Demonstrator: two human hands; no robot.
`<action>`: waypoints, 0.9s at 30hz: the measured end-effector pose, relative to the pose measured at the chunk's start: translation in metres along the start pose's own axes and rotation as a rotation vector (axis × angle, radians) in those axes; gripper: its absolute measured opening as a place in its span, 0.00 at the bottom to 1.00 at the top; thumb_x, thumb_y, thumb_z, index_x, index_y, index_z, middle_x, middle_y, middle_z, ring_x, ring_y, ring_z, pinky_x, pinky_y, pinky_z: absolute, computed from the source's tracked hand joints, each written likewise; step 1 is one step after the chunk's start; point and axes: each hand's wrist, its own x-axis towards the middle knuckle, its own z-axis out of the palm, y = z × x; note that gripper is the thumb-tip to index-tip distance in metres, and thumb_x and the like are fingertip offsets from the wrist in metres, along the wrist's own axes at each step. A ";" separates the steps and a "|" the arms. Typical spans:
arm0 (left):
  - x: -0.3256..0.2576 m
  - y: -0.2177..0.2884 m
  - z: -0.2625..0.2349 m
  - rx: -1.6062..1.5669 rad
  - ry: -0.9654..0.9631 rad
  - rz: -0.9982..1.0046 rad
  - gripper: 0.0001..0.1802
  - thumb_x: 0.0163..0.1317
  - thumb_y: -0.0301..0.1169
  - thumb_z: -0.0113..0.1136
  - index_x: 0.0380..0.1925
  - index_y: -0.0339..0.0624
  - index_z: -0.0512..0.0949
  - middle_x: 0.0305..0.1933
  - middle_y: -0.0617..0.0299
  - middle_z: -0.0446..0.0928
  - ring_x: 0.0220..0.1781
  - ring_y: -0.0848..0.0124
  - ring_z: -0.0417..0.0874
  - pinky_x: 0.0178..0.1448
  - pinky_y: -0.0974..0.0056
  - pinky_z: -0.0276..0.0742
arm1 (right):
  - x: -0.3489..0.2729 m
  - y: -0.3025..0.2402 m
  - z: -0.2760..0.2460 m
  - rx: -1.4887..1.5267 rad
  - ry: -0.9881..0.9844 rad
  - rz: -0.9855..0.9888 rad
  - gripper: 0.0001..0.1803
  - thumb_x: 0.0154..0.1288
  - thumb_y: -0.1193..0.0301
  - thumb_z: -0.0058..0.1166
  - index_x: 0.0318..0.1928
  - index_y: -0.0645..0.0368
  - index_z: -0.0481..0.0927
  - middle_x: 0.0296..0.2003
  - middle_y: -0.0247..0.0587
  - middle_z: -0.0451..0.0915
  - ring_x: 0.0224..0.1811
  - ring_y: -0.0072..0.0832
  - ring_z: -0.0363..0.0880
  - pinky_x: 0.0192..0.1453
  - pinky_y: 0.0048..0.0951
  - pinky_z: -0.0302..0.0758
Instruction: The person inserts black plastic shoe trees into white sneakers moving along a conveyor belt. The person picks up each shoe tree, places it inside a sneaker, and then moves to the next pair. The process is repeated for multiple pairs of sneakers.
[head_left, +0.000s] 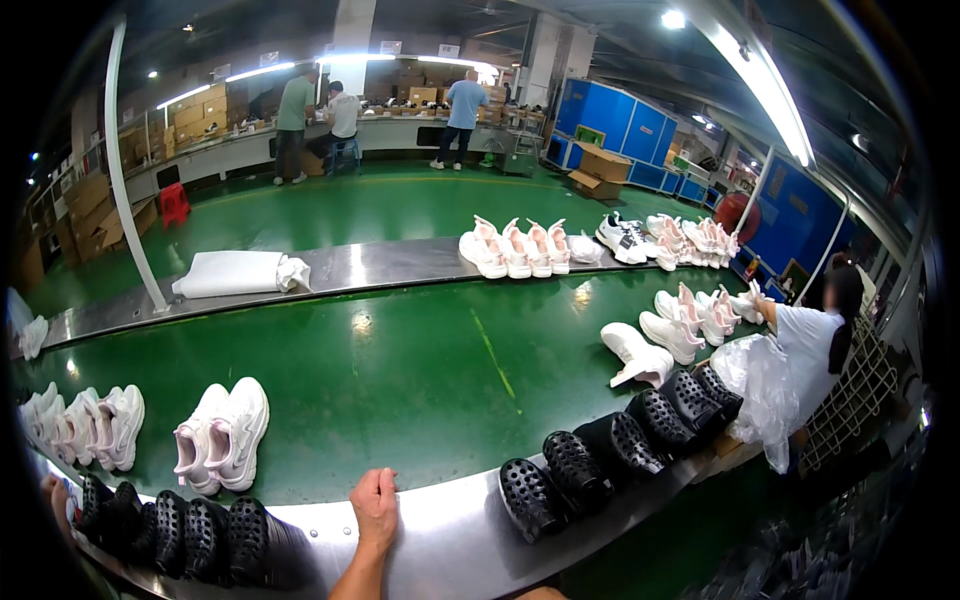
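My left hand is closed in a fist at the near edge of the green conveyor belt, over the metal ledge; I see nothing in it. My right hand is out of view; only a bit of skin shows at the lower edge. Left of my fist, a pair of white sneakers with pink lining sits on the belt. Black perforated clog-like pieces line the ledge on both sides, a left row and a right row. A white sneaker lies tipped over on the belt.
More white sneakers stand at the belt's left, right and on the far ledge, near a white roll. A co-worker reaches toward sneakers, beside clear plastic bags. Another person's hand shows at far left.
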 end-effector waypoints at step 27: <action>-0.001 0.009 0.000 0.063 -0.024 0.041 0.13 0.73 0.31 0.56 0.35 0.32 0.83 0.28 0.53 0.80 0.29 0.64 0.80 0.38 0.61 0.75 | 0.024 0.008 -0.013 0.072 0.092 -0.012 0.26 0.74 0.54 0.47 0.54 0.64 0.83 0.54 0.58 0.83 0.61 0.53 0.79 0.64 0.51 0.75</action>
